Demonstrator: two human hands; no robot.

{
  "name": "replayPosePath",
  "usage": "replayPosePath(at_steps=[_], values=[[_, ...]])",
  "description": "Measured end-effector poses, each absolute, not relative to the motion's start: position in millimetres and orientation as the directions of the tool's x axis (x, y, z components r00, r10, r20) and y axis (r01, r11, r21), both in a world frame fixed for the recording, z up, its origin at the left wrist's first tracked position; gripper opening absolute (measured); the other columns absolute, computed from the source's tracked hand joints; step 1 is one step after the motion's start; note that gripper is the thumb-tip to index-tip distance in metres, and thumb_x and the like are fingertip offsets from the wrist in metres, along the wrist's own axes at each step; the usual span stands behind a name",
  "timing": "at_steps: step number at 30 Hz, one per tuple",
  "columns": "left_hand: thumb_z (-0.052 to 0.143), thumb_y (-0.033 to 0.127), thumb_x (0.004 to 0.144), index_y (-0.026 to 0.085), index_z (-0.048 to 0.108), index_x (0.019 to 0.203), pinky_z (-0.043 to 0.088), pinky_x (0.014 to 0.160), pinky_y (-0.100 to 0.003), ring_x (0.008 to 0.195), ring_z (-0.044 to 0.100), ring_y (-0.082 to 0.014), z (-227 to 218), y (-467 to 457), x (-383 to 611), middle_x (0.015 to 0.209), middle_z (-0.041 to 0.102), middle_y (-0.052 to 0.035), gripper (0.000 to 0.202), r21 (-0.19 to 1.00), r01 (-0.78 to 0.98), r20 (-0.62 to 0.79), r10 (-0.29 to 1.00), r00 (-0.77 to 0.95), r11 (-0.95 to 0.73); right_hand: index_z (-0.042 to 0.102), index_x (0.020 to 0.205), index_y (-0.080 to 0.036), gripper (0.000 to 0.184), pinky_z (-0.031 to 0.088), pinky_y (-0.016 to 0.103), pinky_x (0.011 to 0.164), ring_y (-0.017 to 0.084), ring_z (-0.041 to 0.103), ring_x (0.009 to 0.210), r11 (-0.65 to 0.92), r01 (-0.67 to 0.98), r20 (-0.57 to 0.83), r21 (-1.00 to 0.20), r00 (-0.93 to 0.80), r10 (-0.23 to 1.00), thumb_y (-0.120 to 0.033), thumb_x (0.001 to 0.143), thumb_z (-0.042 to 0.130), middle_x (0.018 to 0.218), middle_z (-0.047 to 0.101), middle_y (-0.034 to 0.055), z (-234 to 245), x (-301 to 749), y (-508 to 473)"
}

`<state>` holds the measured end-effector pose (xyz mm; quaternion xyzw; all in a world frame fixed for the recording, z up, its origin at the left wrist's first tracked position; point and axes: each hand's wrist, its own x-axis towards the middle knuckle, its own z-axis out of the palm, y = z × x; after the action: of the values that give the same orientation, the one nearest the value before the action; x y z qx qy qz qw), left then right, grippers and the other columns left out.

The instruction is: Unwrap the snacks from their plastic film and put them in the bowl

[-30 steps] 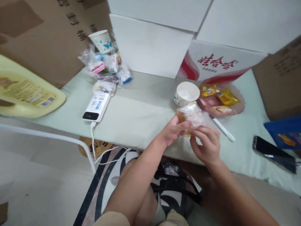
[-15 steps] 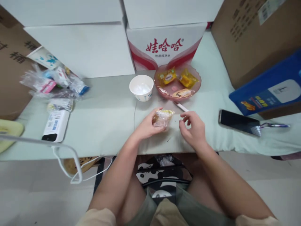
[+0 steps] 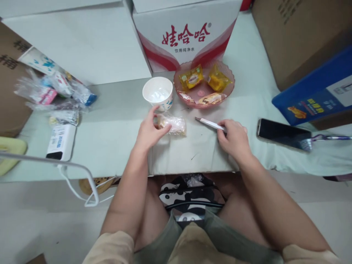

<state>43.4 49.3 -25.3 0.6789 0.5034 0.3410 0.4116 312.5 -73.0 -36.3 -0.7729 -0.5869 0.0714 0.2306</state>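
My left hand (image 3: pixel 150 128) is closed around the left end of a snack in clear crinkled wrap (image 3: pixel 176 125), its thumb lying across the front. The packet appears to rest on the cloth-covered table (image 3: pixel 121 146). A slim white utility knife (image 3: pixel 210 124) with a dark tip is gripped by my right hand (image 3: pixel 233 137), the tip pointing left towards the packet but apart from it. Just behind my left hand stands a white paper cup (image 3: pixel 158 94) with clear plastic inside. Beside the cup, a pink glass bowl (image 3: pixel 205 104) holds several wrapped snacks.
A white box with red lettering (image 3: pixel 187 40) stands behind the bowl. On the right are a phone (image 3: pixel 283 134) and a blue box (image 3: pixel 313 97). At left lie plastic wrappers (image 3: pixel 57 90) and a white power bank (image 3: pixel 62 143). A white metal stand (image 3: pixel 92 187) juts in at lower left.
My left hand has moved left and lowered the wrapped snack towards the table. My right hand, empty before, has taken hold of the knife. The view has shifted slightly.
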Motion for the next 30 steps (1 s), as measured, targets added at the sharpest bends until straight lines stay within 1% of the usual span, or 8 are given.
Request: replayPosePath(at_steps=[3,7,12,17,21,24,28,30], values=[[0.080,0.031,0.074,0.025,0.054,0.126,0.057,0.082,-0.041,0.104,0.063,-0.0268,-33.7,47.3,47.0,0.129,0.052,-0.0105,0.059,0.852,0.487,0.153,0.980,0.125,-0.195,0.064,0.098,-0.021,0.020,0.046,0.042,0.083,0.028,0.061,0.092,-0.154,0.821,0.205,-0.551,0.311,0.928,-0.025,0.086,0.049,0.098,0.069,0.0121,-34.3,307.1,-72.6],[0.070,0.031,0.082,0.024,0.064,0.109,0.049,0.105,-0.049,0.124,0.055,-0.0292,-39.2,34.5,61.8,0.128,0.052,-0.0109,0.028,0.766,0.521,0.243,0.920,0.309,-0.377,0.063,0.096,-0.022,0.017,0.049,0.035,0.073,0.022,0.062,0.080,-0.105,0.683,0.225,-0.723,0.377,0.899,-0.027,0.083,0.052,0.091,0.070,0.0065,-27.0,294.3,-72.9],[0.072,0.030,0.079,0.022,0.064,0.119,0.039,0.115,-0.049,0.131,0.050,-0.0296,-44.4,18.5,74.2,0.135,0.049,-0.0118,0.042,0.711,0.511,0.246,0.851,0.463,-0.484,0.065,0.097,-0.020,0.021,0.044,0.028,0.056,0.015,0.055,0.057,-0.098,0.509,0.122,-0.855,0.381,0.916,-0.034,0.087,0.052,0.067,0.064,-0.0007,-14.3,276.5,-77.2],[0.080,0.032,0.073,0.030,0.024,0.151,0.045,0.109,-0.046,0.126,0.056,-0.0277,-51.4,14.7,78.9,0.136,0.056,-0.0110,0.096,0.802,0.420,0.257,0.880,0.400,-0.425,0.071,0.099,-0.017,0.029,0.044,0.026,0.053,0.014,0.055,0.052,-0.112,0.498,0.081,-0.860,0.350,0.933,-0.036,0.089,0.051,0.061,0.065,-0.0004,-13.8,268.8,-78.2],[0.084,0.040,0.071,0.031,0.012,0.155,0.044,0.109,-0.046,0.129,0.054,-0.0294,-53.0,11.9,83.6,0.140,0.054,-0.0127,0.112,0.836,0.381,0.238,0.886,0.397,-0.395,0.076,0.101,-0.018,0.033,0.050,0.029,0.060,0.016,0.063,0.057,-0.074,0.565,0.124,-0.822,0.304,0.945,-0.038,0.091,0.051,0.070,0.072,0.0034,-20.1,266.7,-77.7],[0.082,0.045,0.072,0.029,0.018,0.155,0.041,0.111,-0.048,0.131,0.053,-0.0316,-47.2,9.8,83.1,0.145,0.052,-0.0144,0.106,0.856,0.345,0.210,0.869,0.447,-0.385,0.078,0.103,-0.022,0.032,0.054,0.034,0.071,0.021,0.071,0.072,-0.045,0.644,0.165,-0.763,0.262,0.951,-0.037,0.092,0.052,0.087,0.078,0.0067,-24.7,266.7,-77.8],[0.063,0.042,0.090,0.031,0.028,0.153,0.041,0.112,-0.045,0.129,0.056,-0.0279,-38.5,9.0,79.0,0.143,0.057,-0.0117,0.073,0.893,0.324,0.151,0.886,0.439,-0.313,0.079,0.105,-0.026,0.032,0.057,0.038,0.081,0.025,0.074,0.088,-0.021,0.697,0.193,-0.717,0.227,0.955,-0.036,0.093,0.051,0.099,0.080,0.0051,-25.6,269.4,-79.1],[0.066,0.037,0.088,0.032,0.027,0.154,0.042,0.112,-0.045,0.128,0.057,-0.0273,-38.2,9.9,77.9,0.141,0.060,-0.0102,0.077,0.898,0.336,0.125,0.897,0.424,-0.284,0.079,0.105,-0.027,0.032,0.057,0.040,0.083,0.025,0.074,0.092,-0.010,0.709,0.225,-0.705,0.237,0.945,-0.036,0.094,0.050,0.100,0.080,0.0046,-23.5,270.4,-80.6]])
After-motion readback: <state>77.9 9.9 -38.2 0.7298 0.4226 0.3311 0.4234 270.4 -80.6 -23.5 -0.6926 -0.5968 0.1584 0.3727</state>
